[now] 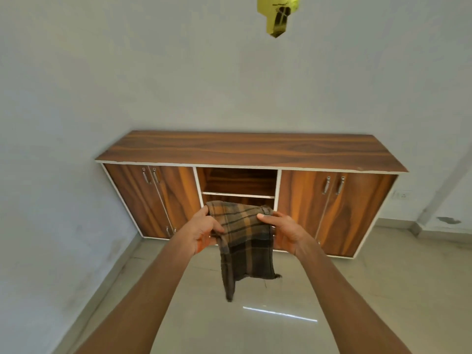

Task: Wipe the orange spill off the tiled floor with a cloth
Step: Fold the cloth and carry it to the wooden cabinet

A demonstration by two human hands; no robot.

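Head view: left grip [204, 232] and right grip [283, 232] each pinch the upper edge of the cloth [246, 241], which hangs above the tiled floor [383, 290] before the cabinet [255, 149]. No orange spill is visible. Risk: wiping with the cloth bunched could smear the spill.

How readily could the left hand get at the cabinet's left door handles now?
Probably not straight away: the left hand grips the plaid cloth together with the right hand, and the left door handles look to lie beyond it. Nothing stands in between.
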